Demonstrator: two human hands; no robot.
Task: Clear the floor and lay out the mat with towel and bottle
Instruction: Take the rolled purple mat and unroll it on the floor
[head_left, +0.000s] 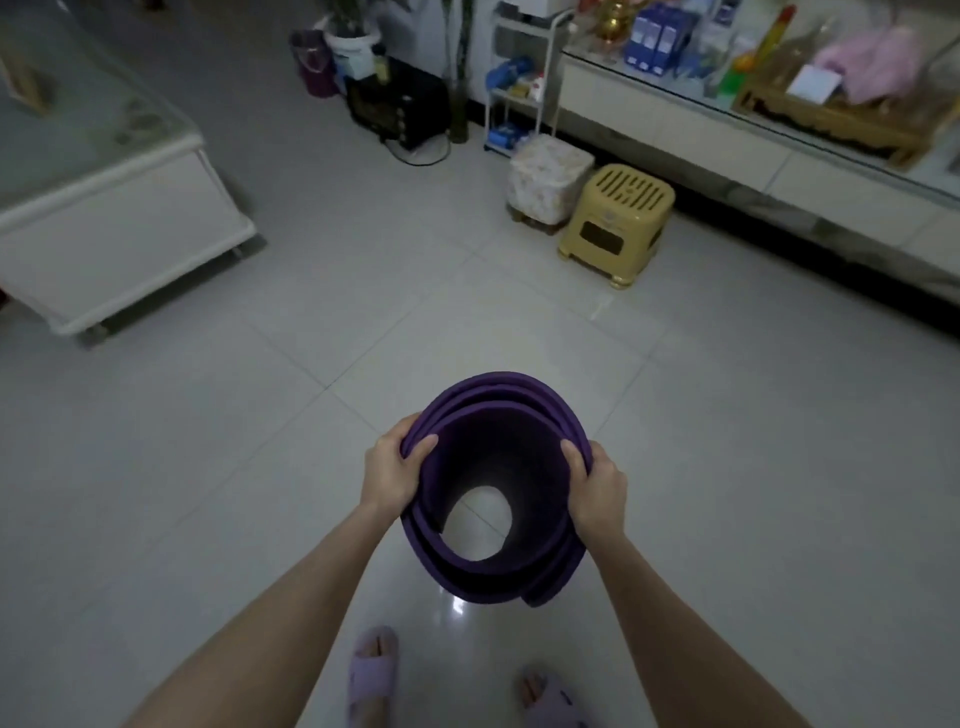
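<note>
From the head camera I see the purple mat (498, 410), loosely rolled into an open tube, held upright above the pale tiled floor (727, 467). My left hand (392, 475) and right hand (597, 486) each clasp its upper rim, thumbs inside the roll.

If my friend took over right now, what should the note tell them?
Left hand: gripping the left rim of the rolled purple mat.
Right hand: gripping the right rim.
Mat: still rolled, held on end over the tiled floor, open end up.
Done: the floor ahead looks clear; the yellow stool stands by the counter.
Left: unroll the mat flat, then add towel and bottle; I cannot pick either out for sure here.
</note>
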